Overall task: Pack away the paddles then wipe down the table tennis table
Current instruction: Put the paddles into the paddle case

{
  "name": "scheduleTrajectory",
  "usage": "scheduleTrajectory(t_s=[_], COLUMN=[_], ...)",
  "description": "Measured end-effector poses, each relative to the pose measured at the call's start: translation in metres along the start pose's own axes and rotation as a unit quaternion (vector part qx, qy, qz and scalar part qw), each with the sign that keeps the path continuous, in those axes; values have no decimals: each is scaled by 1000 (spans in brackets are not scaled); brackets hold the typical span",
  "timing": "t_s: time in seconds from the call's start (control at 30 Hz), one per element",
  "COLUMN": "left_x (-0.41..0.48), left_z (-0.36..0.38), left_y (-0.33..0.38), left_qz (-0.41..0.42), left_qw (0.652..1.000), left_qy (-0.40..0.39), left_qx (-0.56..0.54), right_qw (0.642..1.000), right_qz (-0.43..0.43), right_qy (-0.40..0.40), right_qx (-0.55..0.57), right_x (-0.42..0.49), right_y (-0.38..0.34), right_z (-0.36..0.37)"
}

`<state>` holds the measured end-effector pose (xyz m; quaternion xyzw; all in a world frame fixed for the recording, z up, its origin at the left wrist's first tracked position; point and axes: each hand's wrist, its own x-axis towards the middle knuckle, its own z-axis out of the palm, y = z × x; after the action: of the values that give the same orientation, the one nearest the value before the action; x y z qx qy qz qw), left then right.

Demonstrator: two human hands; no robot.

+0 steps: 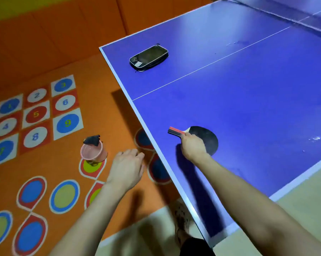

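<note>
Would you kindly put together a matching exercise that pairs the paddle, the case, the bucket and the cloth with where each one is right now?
Things:
1. paddle
2. case
3. bucket
4. cloth

Places:
A. on the floor beside the table
B. draped over the bucket's rim
C. on the table, near its far corner
D. on the table, gripped by the right hand

Pairs: 1-D, 2-C, 3-A, 4-B.

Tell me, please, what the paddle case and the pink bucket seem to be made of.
The paddle case looks like black fabric, slightly sheeny, with white piping round its edge. The pink bucket is probably plastic: smooth, semi-translucent, thin-rimmed.
</note>
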<state>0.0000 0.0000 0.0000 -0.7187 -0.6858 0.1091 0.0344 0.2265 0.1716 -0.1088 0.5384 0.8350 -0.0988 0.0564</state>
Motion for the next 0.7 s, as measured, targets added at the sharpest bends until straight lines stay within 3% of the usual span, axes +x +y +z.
scheduleTrajectory(t_s=[0.17,0.43,0.6,0.7], left_x=[62,164,248,297], left_z=[3,35,40,36], left_y=[-47,-121,-188,-230], left_qz=[-5,39,93,114], left_qw=[999,996,993,991], left_qy=[-41,-77,-66,-61], left_qx=[2,-28,-36,-40], right_qw=[998,994,987,925], right_qz=[-15,-20,94,185], right_qy=[-62,-96,68,205], right_qx=[-11,-54,108,261], right_x=[79,113,137,163], right_y=[-3,-7,-19,-49], right_z=[-4,-3,-87,-144])
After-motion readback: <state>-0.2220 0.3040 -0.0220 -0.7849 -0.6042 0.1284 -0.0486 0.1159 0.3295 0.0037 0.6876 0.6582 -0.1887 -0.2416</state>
